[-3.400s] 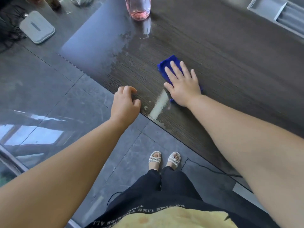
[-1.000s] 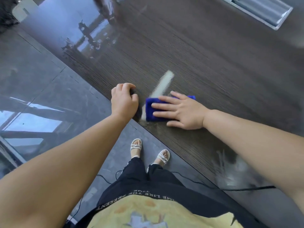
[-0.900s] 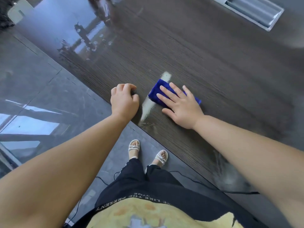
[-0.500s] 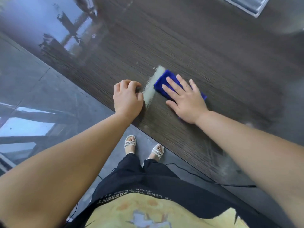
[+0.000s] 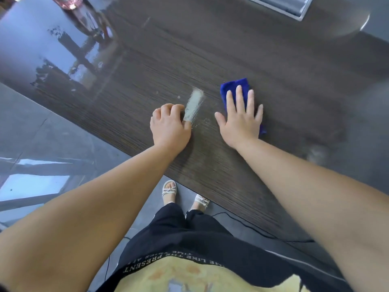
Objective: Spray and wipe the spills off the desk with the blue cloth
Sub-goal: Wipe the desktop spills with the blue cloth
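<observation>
My right hand (image 5: 241, 121) lies flat, fingers spread, pressing the folded blue cloth (image 5: 233, 87) onto the dark wood-grain desk (image 5: 273, 66). A pale whitish streak of spill (image 5: 194, 105) lies just left of the cloth, with small droplets around it. My left hand (image 5: 169, 125) rests on the desk beside the streak's near end, fingers curled into a loose fist, holding nothing. A pink spray bottle (image 5: 69, 3) stands at the desk's far left, only its base in view.
A wet glossy patch (image 5: 69, 60) covers the desk's far left part. A grey cable tray (image 5: 294, 7) is set into the desk at the top right. The desk edge runs diagonally; below it are the tiled floor (image 5: 42, 133), my sandalled feet and a black cable (image 5: 263, 230).
My right hand has slid the cloth to the right, off the pale streak, which now lies uncovered between my hands. My left hand has stayed by the streak.
</observation>
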